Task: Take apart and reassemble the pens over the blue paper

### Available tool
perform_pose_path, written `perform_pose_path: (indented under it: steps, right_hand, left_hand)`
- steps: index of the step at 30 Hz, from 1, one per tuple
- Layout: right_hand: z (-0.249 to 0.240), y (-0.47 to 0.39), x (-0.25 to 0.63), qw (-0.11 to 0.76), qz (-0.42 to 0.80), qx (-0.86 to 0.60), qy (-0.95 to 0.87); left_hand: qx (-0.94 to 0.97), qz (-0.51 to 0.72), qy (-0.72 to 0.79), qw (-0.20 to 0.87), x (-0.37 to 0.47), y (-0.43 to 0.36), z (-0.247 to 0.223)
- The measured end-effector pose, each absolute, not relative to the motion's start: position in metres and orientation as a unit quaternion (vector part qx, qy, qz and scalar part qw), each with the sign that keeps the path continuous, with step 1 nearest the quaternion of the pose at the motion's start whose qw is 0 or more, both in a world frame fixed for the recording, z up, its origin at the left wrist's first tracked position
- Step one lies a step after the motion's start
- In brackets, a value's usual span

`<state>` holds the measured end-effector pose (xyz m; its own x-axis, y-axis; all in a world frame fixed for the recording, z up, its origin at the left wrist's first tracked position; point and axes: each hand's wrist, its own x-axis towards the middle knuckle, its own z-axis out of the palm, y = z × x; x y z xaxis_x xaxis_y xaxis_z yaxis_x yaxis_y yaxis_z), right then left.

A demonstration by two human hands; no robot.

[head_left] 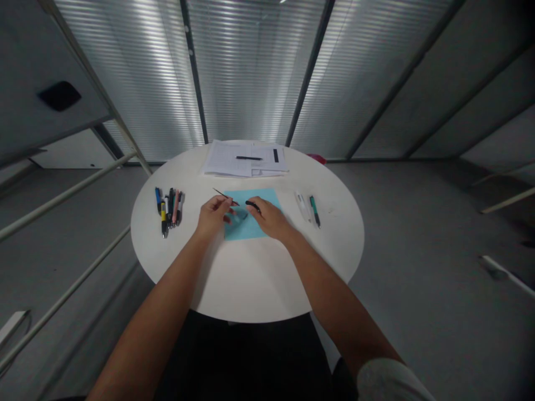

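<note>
My left hand (211, 217) pinches a thin dark stick (219, 192) that looks like a pen refill, slanting down to the right between thumb and fingers. Opposite it, my right hand (270, 218) is closed on a short black pen barrel (252, 206), part of which the fingers hide. The two pieces are close but apart. Both hands are over a light blue sheet (246, 231) on the round white table. A small dark patch on the sheet between the hands is too blurred to identify.
Several pens (169, 209) lie bunched at the left of the white table (251, 284). To the right are a white pen (302, 206) and a green and black pen (315, 211). Behind the sheet, a paper stack (225, 159) carries a black pen (249, 158).
</note>
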<state>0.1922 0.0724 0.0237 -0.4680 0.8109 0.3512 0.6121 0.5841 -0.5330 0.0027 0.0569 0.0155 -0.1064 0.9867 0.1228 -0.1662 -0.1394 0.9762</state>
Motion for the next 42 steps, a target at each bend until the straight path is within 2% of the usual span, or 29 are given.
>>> perform_pose_path:
  steps: [7,26,36,39,42]
  right_hand:
    - [0.024,0.072,0.197,0.287,0.212,-0.399,-0.845]
    - [0.023,0.072,0.196,0.267,0.224,-0.406,-0.845]
    - [0.020,0.072,0.193,0.286,0.251,-0.395,-0.836]
    - [0.017,0.074,0.190,0.327,0.279,-0.382,-0.818]
    - [0.015,0.078,0.188,0.407,0.331,-0.376,-0.763]
  left_hand:
    - [0.394,0.636,0.429,0.506,-0.001,0.059,0.015]
    - [0.431,0.619,0.420,0.505,0.000,0.059,0.014]
    - [0.473,0.589,0.446,0.481,0.003,0.056,0.016]
    - [0.540,0.540,0.471,0.441,0.003,0.055,0.011]
    - [0.590,0.529,0.495,0.356,0.001,0.056,0.006]
